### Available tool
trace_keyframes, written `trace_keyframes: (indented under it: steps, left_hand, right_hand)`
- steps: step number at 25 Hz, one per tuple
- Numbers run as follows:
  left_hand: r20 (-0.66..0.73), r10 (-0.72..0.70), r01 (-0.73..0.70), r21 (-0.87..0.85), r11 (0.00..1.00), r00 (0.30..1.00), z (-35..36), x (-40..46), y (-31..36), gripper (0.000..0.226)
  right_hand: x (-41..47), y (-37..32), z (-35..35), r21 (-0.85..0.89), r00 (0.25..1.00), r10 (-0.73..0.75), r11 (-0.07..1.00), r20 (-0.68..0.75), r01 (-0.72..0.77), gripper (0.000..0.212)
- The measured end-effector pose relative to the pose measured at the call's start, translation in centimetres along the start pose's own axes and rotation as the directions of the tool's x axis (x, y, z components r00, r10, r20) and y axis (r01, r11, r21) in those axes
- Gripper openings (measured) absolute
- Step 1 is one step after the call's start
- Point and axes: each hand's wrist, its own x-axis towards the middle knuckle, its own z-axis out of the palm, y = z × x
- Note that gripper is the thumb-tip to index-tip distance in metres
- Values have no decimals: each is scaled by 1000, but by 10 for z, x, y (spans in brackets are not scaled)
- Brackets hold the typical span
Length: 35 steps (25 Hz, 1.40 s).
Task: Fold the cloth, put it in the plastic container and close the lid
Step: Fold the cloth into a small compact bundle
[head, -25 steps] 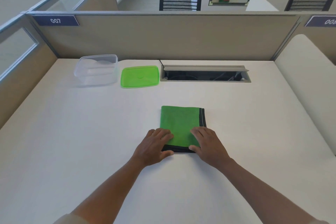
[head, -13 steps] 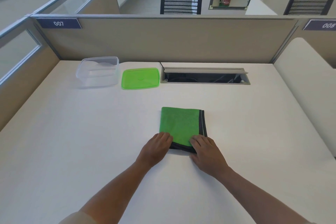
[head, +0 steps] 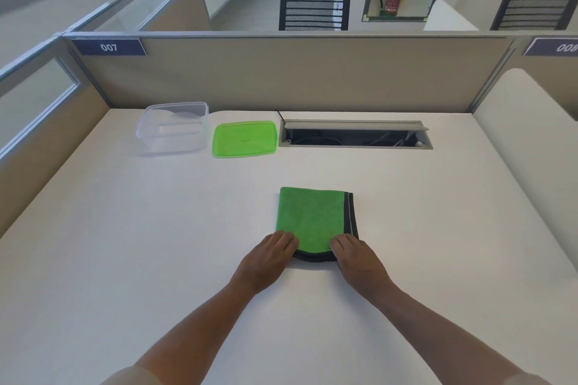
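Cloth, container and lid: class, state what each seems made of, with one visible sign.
Cloth: probably microfibre, matt nubbly green pile, dark stitched edging. Container: clear plastic, desk visible through its walls. Lid: translucent green plastic, smooth, slightly glossy, moulded rim.

Bare desk [head: 156, 244] between cloth [head: 309, 219] and container [head: 172, 128]

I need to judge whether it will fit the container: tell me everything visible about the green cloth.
The green cloth looks like soft microfibre with a dark grey border along its right and near edges. It is folded into a compact, layered rectangle and lies flat on the white desk, well short of the container. The left hand and right hand have their fingers on its near corners; nothing else touches it.
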Motion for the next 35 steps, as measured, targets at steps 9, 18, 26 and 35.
trace_keyframes:
  steps: [9, 18, 26, 35]
  left_hand:
    - [41, -174, 177, -114, 978, 984, -19, 32, -4, 21]
    - [47, -255, 254, -378, 890, 966, -44, 56, -26, 19]
    - [-27, -122, 104, -363, 926, 992, -35, 55, -36, 38]
    - [-22, -191, 154, -503, 851, 981, -17, 57, -51, 17]
  right_hand:
    - [-3, 2, -2, -7, 999, 27, 1000, -18, -27, 31]
    - [9, 7, -8, 30, 997, 68, 997, -41, -67, 51]
    - [23, 4, -7, 66, 973, 208, 977, -99, -202, 40]
    - [53, 45, -43, 702, 886, 450, 594, 114, -393, 15]
